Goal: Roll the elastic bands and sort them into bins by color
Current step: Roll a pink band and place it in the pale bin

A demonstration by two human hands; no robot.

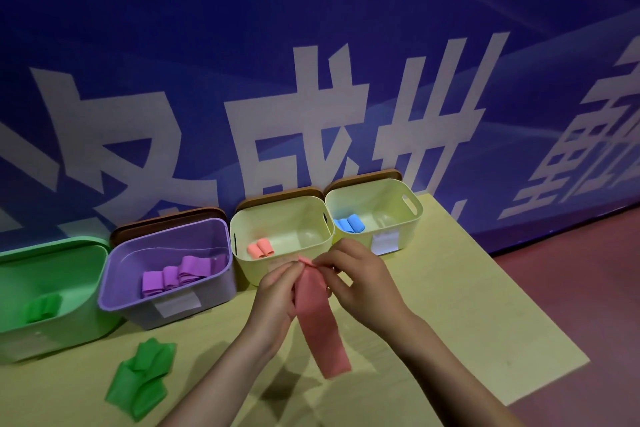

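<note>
Both forearms reach in from the bottom edge, and the left hand (277, 291) and right hand (360, 279) meet above the desk (450, 305), each pinching the top end of a pink elastic band (320, 319). Fingertips of both hands close on that end, where a small fold or first turn seems to be forming. From there the band hangs down and toward the camera, long axis running from the fingers to its free end, which lies near or on the desk, angled slightly to the right. So the band lies below and between the hands, equally close to both. Rolling would probably proceed from the pinched end down that axis. Just beyond the hands stands the cream bin (280, 218) holding two pink rolls (260, 248), the likely destination. A green band (140, 378) lies crumpled on the desk to the left, not yet rolled.
</note>
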